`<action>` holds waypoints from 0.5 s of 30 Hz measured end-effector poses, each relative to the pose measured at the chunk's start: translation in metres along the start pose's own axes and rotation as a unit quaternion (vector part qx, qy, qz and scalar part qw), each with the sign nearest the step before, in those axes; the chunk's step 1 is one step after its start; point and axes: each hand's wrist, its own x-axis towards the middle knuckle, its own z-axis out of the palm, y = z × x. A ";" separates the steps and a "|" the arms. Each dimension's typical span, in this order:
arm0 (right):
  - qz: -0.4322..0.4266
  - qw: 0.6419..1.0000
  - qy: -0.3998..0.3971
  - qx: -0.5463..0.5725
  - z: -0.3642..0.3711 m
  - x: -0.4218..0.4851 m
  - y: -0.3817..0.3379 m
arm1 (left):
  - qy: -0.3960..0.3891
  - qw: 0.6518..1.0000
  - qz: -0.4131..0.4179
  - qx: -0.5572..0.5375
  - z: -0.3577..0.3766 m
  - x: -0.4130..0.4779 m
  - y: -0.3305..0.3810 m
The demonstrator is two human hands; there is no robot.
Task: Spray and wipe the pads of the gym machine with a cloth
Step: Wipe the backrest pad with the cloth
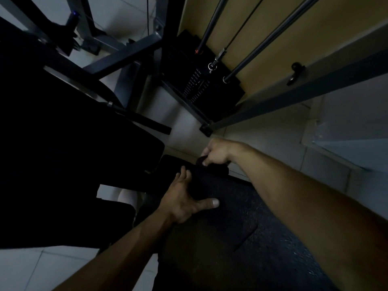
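Black on black, poor light: a dark cloth (212, 171) lies on a dark pad (210, 232) near the middle of the scene, and the edges of the 2 are hard to separate.

Hands:
- Right hand (216, 153), far side of the pad: fingers curled under, pinching a bunched end of the cloth. Judged reason: it anchors or pulls that end so the cloth stays taut across the pad.
- Left hand (184, 198), near side: fingers spread and straight, thumb stuck out to the right, palm pressed flat. It grips nothing. Judged reason: flat pressure spreads the cloth and pushes it over the surface.

Cloth: dull, soft-looking and creased where the right hand bunches it. Colour cannot be told beyond dark, and wetness cannot be told.

Pad: matte, 1 rounded corner showing to the right of the left forearm. No streaks or shine readable in this light.

Surroundings: a larger black pad (73, 143) sits left, just beside the hands. A weight stack (199, 89) with 2 guide rods stands far, against a tan wall. Pale floor tiles (63, 269) show near left.

No spray bottle in sight. Judged step: wiping, not spraying.
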 end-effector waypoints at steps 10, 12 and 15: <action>-0.017 0.995 -0.029 -0.089 -0.022 -0.031 0.007 | 0.012 1.000 0.017 0.003 0.003 0.002 -0.007; -0.006 0.997 -0.009 -0.079 -0.011 -0.013 -0.006 | 0.020 0.999 0.022 0.011 0.004 0.003 -0.014; 0.012 0.998 0.058 0.010 0.019 0.031 -0.021 | 0.041 0.998 0.051 0.013 0.001 0.003 -0.029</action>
